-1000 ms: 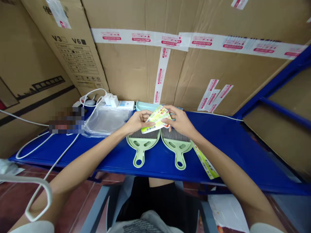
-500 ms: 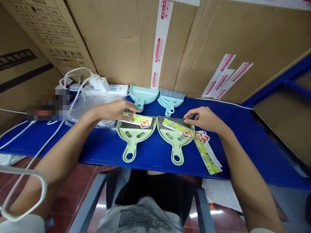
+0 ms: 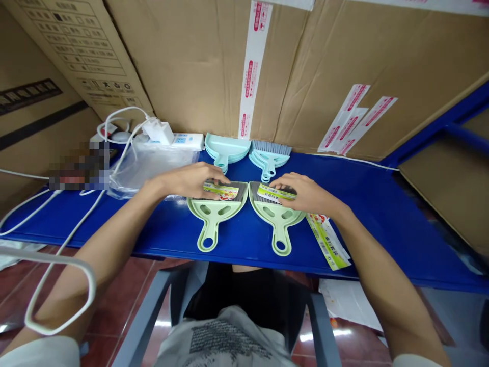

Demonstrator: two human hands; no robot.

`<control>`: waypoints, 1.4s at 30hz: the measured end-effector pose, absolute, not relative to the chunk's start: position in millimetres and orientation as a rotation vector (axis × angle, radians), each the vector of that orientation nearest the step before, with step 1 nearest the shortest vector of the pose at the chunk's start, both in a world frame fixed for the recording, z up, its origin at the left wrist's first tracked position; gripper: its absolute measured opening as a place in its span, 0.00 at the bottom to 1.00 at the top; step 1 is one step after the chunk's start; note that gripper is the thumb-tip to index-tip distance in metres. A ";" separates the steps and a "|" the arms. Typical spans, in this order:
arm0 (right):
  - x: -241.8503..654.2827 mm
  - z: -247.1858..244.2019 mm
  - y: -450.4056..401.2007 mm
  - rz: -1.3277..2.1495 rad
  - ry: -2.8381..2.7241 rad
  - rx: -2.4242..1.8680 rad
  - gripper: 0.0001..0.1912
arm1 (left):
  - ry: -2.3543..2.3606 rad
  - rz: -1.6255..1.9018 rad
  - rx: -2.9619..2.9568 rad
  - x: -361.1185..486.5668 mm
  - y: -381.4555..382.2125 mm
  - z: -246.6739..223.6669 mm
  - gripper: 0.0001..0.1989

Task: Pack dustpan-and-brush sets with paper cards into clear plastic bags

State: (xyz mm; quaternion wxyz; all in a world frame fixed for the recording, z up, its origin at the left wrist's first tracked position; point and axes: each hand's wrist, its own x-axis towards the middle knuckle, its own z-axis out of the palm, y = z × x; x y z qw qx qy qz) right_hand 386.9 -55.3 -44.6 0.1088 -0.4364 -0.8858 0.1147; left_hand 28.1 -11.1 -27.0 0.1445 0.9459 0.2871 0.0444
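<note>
Two pale green dustpan-and-brush sets lie side by side on the blue table, handles toward me. On the left set (image 3: 209,216), a printed yellow-green label strip (image 3: 227,192) lies across the dark bristles. My left hand (image 3: 193,179) grips this strip at its left end, thumb and fingers on its two long edges. Over the right set (image 3: 281,219), my right hand (image 3: 305,193) holds a second label strip (image 3: 273,192) in the same way against the bristles, covering its right end. More label strips (image 3: 327,242) lie beside the right set, partly under my right forearm.
Behind stand stacked light blue dustpans (image 3: 227,148) and stacked light blue brushes (image 3: 269,158). Clear plastic bags (image 3: 153,165), a white power strip (image 3: 187,141) and loose white cables (image 3: 91,209) are at the left. Cardboard boxes (image 3: 191,66) wall off the back.
My right hand has moved left and closed round the right label strip, which now lies straighter along the bristles. The left hand has shifted slightly right and down with its strip.
</note>
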 end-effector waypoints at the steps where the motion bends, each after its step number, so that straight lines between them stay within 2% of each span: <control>1: 386.5 -45.0 -54.9 0.356 -2.602 -1.256 0.20 | 0.843 0.124 2.743 29.3 -12.5 -27.0 0.22; 13: 384.0 -43.5 -53.8 0.395 -2.623 -1.162 0.16 | 0.834 0.195 2.837 34.8 -14.7 -39.8 0.21; 19: 382.9 -45.2 -54.2 0.419 -2.611 -1.169 0.17 | 0.792 0.251 2.798 31.3 -13.4 -40.5 0.20; 26: 387.1 -35.4 -55.3 0.264 -2.359 -1.102 0.13 | 0.827 0.308 2.792 32.5 -16.0 -35.7 0.20; 34: 394.4 -37.7 -50.3 0.405 -2.602 -1.173 0.20 | 0.820 0.215 2.829 32.3 -12.9 -39.2 0.19; 42: 385.5 -44.2 -50.9 0.359 -2.607 -1.180 0.18 | 0.841 0.214 2.808 33.8 -13.4 -38.0 0.19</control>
